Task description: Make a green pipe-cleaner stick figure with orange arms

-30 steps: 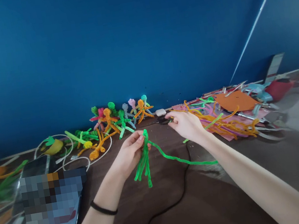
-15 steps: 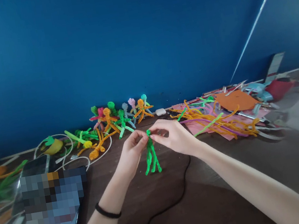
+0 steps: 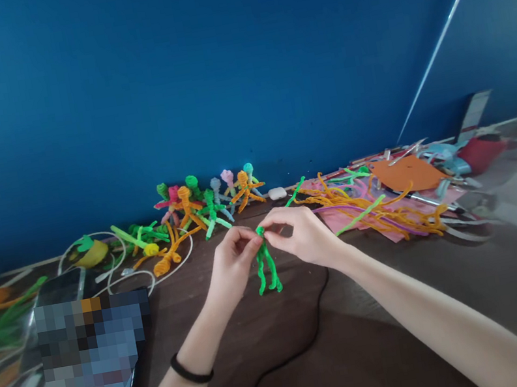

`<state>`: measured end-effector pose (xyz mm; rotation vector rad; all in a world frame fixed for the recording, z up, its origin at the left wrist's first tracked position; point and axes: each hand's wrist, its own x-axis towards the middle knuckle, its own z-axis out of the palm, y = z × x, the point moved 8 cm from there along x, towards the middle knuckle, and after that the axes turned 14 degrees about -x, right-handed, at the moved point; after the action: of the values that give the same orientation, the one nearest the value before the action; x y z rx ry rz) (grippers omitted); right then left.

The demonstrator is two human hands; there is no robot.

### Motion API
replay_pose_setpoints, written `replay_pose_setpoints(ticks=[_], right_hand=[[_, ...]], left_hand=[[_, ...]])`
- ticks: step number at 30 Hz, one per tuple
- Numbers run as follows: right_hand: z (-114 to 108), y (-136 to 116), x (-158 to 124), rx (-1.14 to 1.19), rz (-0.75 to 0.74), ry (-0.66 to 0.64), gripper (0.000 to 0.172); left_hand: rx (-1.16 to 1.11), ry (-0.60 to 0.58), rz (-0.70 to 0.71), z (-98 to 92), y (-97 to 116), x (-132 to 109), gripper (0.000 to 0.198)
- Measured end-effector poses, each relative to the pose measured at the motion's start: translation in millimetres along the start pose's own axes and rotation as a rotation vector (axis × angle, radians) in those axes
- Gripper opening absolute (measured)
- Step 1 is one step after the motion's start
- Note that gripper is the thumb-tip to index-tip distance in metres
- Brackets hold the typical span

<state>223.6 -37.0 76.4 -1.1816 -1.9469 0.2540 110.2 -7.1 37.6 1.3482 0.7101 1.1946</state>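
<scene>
A green pipe-cleaner figure (image 3: 266,270) hangs upright over the dark table, its several legs dangling downward. My left hand (image 3: 230,261) is closed on it, thumb and fingers pinching near its top from the left. From the other side my right hand (image 3: 299,234) pinches the same top part, the fingertips of both hands almost meeting. A green pipe-cleaner end (image 3: 296,191) sticks up behind my right hand; whether it belongs to the figure is hidden. Behind the hands, finished-looking pipe-cleaner figures in several colours, such as an orange one (image 3: 186,209), stand against the wall.
Loose orange pipe cleaners (image 3: 364,202) and an orange sheet (image 3: 406,174) lie in a pile at the right. A white case (image 3: 277,193) sits by the blue wall. At left are a phone-like device (image 3: 119,368) and a white cable (image 3: 193,250); a black cord (image 3: 291,358) crosses the table.
Both hands have shifted slightly, and the green figure has moved a little right and turned. The green end behind my right hand now stands higher and farther left.
</scene>
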Motion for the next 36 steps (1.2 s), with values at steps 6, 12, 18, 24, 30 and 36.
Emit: replay_pose_setpoints(ticks=[6, 12, 18, 24, 30, 36], right_hand=[[-3.4, -3.2, -0.7, -0.068, -0.015, 0.064, 0.013], [-0.9, -5.2, -2.8, -0.178, -0.029, 0.158, 0.018], [-2.5, -11.0, -4.9, -0.211, -0.087, 0.191, 0.024], [-5.8, -10.5, -3.4, -0.089, -0.045, 0.16, 0.023], [-5.1, -6.6, -4.0, -0.056, -0.008, 0.148, 0.017], [-5.6, -5.2, -5.4, -0.065, -0.021, 0.165, 0.012]], left_hand=[[0.089, -0.031, 0.081, 6.1, 10.2, -3.4, 0.011], [0.106, 0.029, 0.14, 6.9, 16.0, -6.5, 0.007], [0.033, 0.03, 0.125, 4.0, 15.2, -6.1, 0.008], [-0.082, 0.039, 0.114, -1.5, 15.4, -3.3, 0.008], [-0.04, 0.01, 0.107, 0.7, 19.1, -2.3, 0.011], [0.023, -0.008, 0.12, 1.6, 21.0, -3.3, 0.01]])
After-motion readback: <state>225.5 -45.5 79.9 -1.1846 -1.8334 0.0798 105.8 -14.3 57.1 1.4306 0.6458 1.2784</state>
